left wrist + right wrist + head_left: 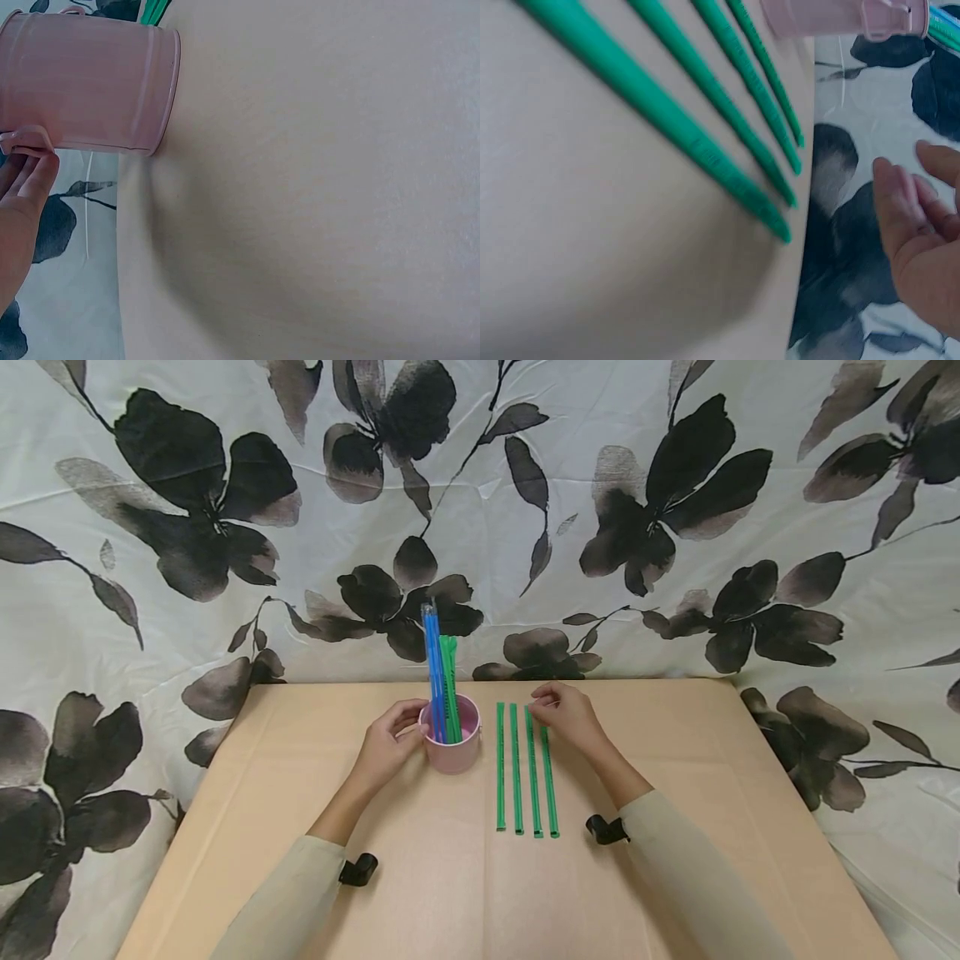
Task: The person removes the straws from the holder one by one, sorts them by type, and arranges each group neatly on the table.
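A small pink pail (453, 758) with small side loops stands near the table's far edge, holding blue sticks (432, 668) and green sticks (449, 681). My left hand (388, 743) holds it at its left side; in the left wrist view its fingers (34, 180) meet the side loop. To the pail's right lie several slim green sticks (517, 777) side by side, with dark print near their far ends in the right wrist view. Just above those far ends hovers my right hand (566, 714), fingers loosely bent with nothing between them.
A light tan tabletop (420, 877) carries all of this. Behind it and at its sides hangs white cloth (480, 527) with dark flowers. Small black cameras (358, 869) are strapped at the wrists.
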A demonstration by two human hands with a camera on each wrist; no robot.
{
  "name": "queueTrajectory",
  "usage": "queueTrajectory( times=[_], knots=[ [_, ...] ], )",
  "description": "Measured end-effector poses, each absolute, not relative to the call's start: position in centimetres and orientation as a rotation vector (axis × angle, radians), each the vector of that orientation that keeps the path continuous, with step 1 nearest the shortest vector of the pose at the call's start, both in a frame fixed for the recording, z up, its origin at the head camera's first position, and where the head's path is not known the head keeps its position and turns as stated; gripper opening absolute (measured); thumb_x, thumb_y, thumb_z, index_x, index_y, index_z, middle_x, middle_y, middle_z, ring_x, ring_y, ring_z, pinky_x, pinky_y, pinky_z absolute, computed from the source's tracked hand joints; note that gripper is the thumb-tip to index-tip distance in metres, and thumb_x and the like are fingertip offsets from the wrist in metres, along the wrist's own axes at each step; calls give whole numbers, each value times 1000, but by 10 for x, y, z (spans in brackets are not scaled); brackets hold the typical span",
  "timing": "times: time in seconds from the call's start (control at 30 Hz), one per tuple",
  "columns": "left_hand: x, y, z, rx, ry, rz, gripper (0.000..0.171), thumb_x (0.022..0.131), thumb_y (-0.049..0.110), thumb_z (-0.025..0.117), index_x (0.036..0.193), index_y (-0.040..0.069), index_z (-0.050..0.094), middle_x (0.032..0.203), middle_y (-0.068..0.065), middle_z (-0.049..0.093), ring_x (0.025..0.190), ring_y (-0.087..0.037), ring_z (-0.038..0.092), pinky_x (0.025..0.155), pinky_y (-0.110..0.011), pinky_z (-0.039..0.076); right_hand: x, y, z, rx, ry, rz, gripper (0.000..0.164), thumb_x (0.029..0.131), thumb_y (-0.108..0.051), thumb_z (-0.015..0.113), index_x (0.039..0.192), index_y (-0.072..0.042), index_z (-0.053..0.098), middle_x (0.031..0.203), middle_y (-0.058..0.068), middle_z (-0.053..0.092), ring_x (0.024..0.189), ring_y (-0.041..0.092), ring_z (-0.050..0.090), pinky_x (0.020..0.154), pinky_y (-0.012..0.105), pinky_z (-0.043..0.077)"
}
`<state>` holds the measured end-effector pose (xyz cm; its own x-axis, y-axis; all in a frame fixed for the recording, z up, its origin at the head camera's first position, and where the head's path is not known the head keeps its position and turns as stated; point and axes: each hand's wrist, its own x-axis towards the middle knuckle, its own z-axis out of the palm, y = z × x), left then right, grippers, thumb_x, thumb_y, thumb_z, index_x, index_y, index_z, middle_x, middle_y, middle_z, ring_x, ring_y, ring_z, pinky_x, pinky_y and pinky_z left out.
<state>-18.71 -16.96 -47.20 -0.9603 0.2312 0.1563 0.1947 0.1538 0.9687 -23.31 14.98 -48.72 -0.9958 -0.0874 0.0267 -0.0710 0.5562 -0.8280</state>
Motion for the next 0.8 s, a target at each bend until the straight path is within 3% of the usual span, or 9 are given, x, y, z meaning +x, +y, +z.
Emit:
queueTrajectory(
  times=[0.23,0.6,0.8],
  knots=[
    [-190,-167,-472,430,2342,1998,41,91,2,63,130,-6,52,132,-25,55,122,-39,54,102,-38,51,-245,120,-466,-264,2578,-1744,26,88,-22,71,110,-10,65,98,7,70,83,17,70,74,27,61],
    [-193,-164,-470,418,2352,2002,40,92,1,61,130,-6,52,133,-24,54,123,-40,53,103,-44,49,-263,67,-446,-398,2688,-1631,30,84,-25,75,110,-12,64,96,1,70,88,13,67,78,26,60],
    [-194,-164,-472,407,2350,2003,40,92,2,61,130,-6,52,133,-24,55,123,-39,54,101,-34,52,-271,48,-447,-402,2649,-1652,36,82,-24,77,112,-11,60,96,1,68,88,13,66,78,24,59]
  ],
)
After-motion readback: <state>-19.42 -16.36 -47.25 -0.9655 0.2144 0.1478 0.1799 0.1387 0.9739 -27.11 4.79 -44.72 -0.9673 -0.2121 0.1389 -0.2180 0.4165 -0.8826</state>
